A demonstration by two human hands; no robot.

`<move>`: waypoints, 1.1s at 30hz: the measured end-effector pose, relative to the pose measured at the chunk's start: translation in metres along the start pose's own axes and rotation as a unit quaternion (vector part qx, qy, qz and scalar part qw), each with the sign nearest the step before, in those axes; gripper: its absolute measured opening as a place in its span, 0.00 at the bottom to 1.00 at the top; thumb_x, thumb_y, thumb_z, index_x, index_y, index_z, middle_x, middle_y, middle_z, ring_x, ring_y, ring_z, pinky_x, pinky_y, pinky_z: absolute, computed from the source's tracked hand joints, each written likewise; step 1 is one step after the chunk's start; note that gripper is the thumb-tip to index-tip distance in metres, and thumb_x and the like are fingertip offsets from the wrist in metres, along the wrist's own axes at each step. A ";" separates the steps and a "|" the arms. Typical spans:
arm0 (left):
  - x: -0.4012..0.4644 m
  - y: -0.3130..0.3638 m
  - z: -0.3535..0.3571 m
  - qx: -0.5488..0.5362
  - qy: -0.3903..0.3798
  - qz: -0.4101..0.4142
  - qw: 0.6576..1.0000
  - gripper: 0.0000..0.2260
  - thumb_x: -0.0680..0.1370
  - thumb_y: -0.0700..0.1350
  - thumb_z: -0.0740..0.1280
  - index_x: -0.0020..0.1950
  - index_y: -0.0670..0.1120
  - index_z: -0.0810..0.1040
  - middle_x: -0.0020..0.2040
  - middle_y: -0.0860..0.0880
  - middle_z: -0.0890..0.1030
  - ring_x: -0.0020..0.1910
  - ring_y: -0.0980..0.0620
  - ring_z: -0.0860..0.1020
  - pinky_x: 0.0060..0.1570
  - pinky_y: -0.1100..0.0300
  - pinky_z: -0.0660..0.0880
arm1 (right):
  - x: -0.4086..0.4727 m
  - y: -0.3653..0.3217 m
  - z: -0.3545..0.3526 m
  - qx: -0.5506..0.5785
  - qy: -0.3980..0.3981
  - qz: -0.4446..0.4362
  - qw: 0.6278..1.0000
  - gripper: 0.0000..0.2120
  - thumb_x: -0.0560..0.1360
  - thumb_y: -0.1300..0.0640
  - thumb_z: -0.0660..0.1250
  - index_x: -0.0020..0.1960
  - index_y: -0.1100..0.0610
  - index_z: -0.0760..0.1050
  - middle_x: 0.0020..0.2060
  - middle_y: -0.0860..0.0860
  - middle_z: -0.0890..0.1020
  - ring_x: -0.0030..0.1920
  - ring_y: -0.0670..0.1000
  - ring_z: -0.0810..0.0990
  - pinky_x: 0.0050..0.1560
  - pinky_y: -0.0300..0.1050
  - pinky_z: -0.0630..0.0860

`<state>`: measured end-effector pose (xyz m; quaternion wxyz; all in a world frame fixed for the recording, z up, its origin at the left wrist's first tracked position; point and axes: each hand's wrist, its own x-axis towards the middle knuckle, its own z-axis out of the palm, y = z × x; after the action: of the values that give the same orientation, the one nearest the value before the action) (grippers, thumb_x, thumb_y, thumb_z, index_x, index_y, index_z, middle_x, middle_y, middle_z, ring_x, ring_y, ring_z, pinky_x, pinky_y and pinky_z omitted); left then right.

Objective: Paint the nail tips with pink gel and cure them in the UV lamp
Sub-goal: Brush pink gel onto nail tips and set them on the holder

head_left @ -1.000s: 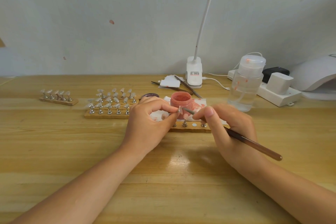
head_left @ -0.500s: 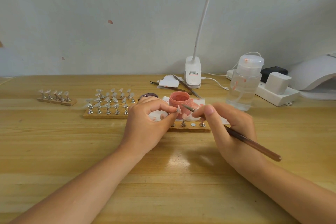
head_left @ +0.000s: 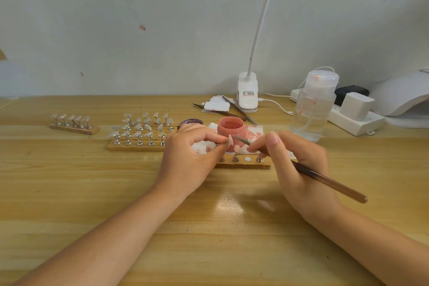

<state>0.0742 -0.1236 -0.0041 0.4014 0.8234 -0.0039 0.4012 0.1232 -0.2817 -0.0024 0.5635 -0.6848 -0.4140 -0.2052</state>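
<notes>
My left hand (head_left: 190,158) pinches a small metal stand with a nail tip (head_left: 230,140) on top, lifted above a wooden strip (head_left: 246,163) that carries a few other stands. My right hand (head_left: 299,165) grips a brown brush (head_left: 325,182), its bristle end a short way right of the nail tip. An open jar of pink gel (head_left: 231,130) stands on a stained white tissue (head_left: 253,133) right behind the hands. The white UV lamp (head_left: 401,95) sits at the far right edge.
Two wooden boards with clear nail tips on metal stands lie to the left (head_left: 139,132) and far left (head_left: 73,123). A clear pump bottle (head_left: 313,109), a white power strip (head_left: 355,121), a clip lamp base (head_left: 248,93), tweezers and paper pads (head_left: 217,104) line the back.
The brush tip has drawn back slightly to the right of the nail tip. My left hand stays in place with the stand pinched.
</notes>
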 end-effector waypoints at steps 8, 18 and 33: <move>0.000 0.000 0.000 0.002 -0.004 0.007 1.000 0.11 0.66 0.37 0.75 0.35 0.54 0.79 0.36 0.59 0.79 0.44 0.64 0.75 0.47 0.78 0.65 | -0.001 0.001 -0.001 0.000 -0.009 0.004 1.000 0.18 0.76 0.49 0.54 0.35 0.51 0.77 0.30 0.40 0.79 0.35 0.43 0.79 0.41 0.44 0.73; 0.000 -0.002 0.001 0.007 -0.002 0.011 1.000 0.10 0.66 0.36 0.75 0.37 0.50 0.80 0.36 0.58 0.79 0.43 0.62 0.75 0.47 0.76 0.66 | 0.000 0.002 0.001 0.009 -0.014 0.010 1.000 0.16 0.76 0.49 0.54 0.37 0.49 0.78 0.33 0.40 0.80 0.39 0.43 0.80 0.43 0.45 0.75; 0.001 -0.001 0.001 0.006 0.004 0.007 1.000 0.09 0.66 0.37 0.75 0.37 0.50 0.80 0.36 0.59 0.78 0.42 0.63 0.75 0.47 0.76 0.66 | -0.002 0.004 0.000 0.020 -0.001 0.001 1.000 0.20 0.77 0.51 0.53 0.35 0.55 0.78 0.32 0.42 0.80 0.37 0.42 0.79 0.43 0.43 0.74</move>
<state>0.0759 -0.1237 -0.0047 0.3938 0.8240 -0.0063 0.4072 0.1251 -0.2823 -0.0064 0.5765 -0.6746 -0.4178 -0.1952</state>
